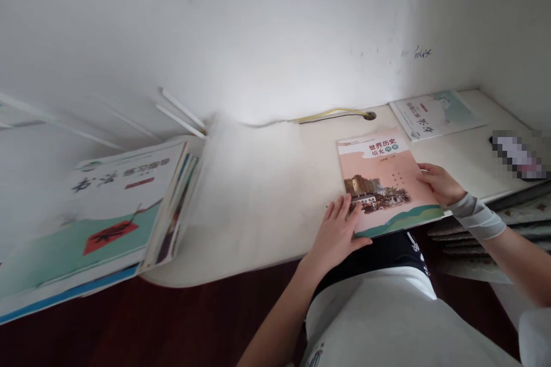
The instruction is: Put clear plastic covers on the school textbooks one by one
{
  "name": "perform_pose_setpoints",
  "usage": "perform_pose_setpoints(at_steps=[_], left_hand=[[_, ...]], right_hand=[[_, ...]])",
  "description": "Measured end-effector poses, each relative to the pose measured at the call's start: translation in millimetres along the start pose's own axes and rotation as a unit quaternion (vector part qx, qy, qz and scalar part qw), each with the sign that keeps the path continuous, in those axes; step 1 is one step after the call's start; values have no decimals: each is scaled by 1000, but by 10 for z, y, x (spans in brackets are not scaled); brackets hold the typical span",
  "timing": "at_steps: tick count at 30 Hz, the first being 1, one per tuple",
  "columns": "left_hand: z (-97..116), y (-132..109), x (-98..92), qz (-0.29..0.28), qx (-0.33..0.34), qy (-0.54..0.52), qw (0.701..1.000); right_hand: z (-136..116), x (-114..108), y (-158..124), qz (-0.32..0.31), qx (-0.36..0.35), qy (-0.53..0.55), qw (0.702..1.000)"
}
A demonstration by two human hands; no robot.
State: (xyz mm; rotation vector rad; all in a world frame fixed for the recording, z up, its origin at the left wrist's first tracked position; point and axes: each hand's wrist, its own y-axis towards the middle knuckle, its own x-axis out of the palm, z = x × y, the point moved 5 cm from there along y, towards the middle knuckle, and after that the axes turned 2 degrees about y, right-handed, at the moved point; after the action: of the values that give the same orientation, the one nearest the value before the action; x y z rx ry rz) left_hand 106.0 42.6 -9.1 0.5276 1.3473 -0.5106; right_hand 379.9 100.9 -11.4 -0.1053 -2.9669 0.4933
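A pink workbook [381, 169] with white and green bands and a castle picture lies closed on the white desk, its lower edge reaching the desk's front. My left hand [338, 232] rests at its lower left corner, fingers stretched out and thumb spread along the bottom edge. On the opposite side, my right hand [441, 184] grips the right edge between thumb and fingers. A grey band wraps the right wrist. Behind the workbook and to its right lies a white and pale green booklet [434, 114].
At the left stands a stack of books [116, 206] with a green and white cover on top. Cables [327, 113] run along the wall into a round desk hole [369, 116]. A phone-like object [519, 155], partly blurred out, lies at the right by patterned fabric [516, 212].
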Motion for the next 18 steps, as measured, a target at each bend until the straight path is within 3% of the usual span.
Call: perform_pose_setpoints(at_steps=[3, 5, 9, 11, 13, 15, 18], left_hand=[[91, 88, 8, 23, 0, 24, 999], [109, 102, 10, 34, 1, 34, 999], [82, 90, 13, 39, -1, 40, 998], [70, 89, 12, 38, -4, 43, 998], [68, 95, 10, 36, -5, 44, 998], [69, 105, 7, 34, -5, 40, 999], [69, 119, 2, 33, -4, 27, 999]], right_hand=[[-46, -221, 113, 35, -66, -128, 989], [-83, -343, 143, 78, -126, -242, 959], [-133, -344, 75, 112, -236, -473, 841], [-128, -276, 17, 119, -261, -554, 782], [-108, -207, -29, 121, -264, -604, 742], [-90, -160, -58, 123, -259, -630, 722], [-85, -138, -78, 129, -257, -634, 718]])
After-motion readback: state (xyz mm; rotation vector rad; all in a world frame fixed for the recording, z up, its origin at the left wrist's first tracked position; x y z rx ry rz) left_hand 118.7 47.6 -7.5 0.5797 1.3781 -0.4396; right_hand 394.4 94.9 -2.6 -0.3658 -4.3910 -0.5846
